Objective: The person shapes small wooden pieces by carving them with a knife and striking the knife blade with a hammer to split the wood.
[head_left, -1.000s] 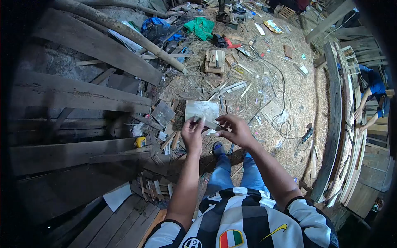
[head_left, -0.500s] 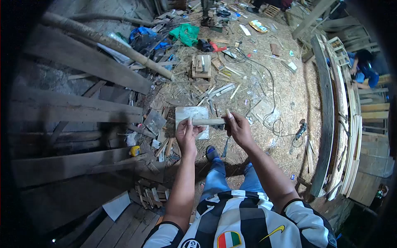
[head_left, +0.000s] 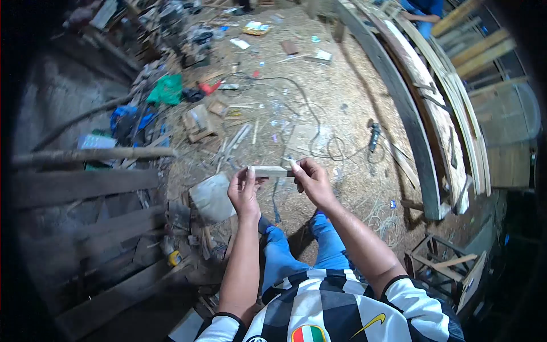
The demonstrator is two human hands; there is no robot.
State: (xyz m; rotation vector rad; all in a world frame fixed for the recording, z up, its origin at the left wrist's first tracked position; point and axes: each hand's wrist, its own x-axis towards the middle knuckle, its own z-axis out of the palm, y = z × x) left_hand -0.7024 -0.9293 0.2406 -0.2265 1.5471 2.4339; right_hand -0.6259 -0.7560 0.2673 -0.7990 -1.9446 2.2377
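Observation:
A short, flat wooden piece [head_left: 270, 171] is held level between my two hands, above the littered floor. My left hand [head_left: 245, 191] pinches its left end, thumb on the near face and fingers behind. My right hand [head_left: 310, 181] grips the right end between thumb and fingers. Below and left of my left hand lies a pale square board [head_left: 212, 198] on the ground.
Long timbers [head_left: 399, 108] run along the right, with a person in blue [head_left: 424, 14] beyond them. A corded power tool [head_left: 374, 137] lies on the floor. Dark planks [head_left: 85, 185] and a yellow tape measure [head_left: 174, 258] are at left; a wooden frame [head_left: 447, 265] stands lower right.
The view has swung to the right, so the floor items appear further left and rotated. The wooden piece, tilted a second ago, is now level, still in both hands.

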